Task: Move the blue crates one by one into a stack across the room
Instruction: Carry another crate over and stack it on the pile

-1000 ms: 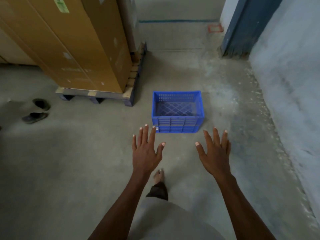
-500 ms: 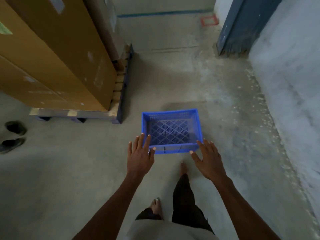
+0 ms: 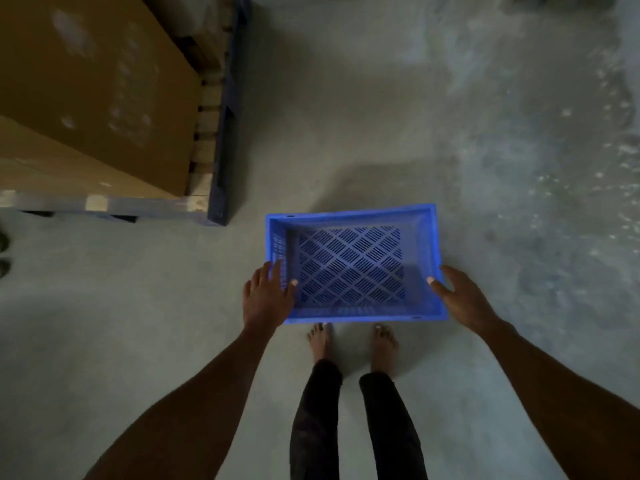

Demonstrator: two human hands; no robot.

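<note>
One empty blue crate [image 3: 351,268] with a slotted bottom sits on the concrete floor just in front of my bare feet. My left hand [image 3: 266,296] is on the crate's left side wall near the front corner, thumb hooked over the rim on the inside. My right hand [image 3: 457,296] is on the right side wall in the same way, thumb inside the rim. Both hands clasp the crate's walls. No other crate is in view.
A wooden pallet [image 3: 211,147] carrying a tall brown cardboard box [image 3: 93,98] stands to the left, its corner close to the crate's far left corner. Dark shoes [image 3: 2,252] peek in at the left edge. Rough pale floor [image 3: 536,168] lies to the right.
I have stepped up to the crate and leaned over it. Both hands have gone from open in the air before it to gripping its two side walls.
</note>
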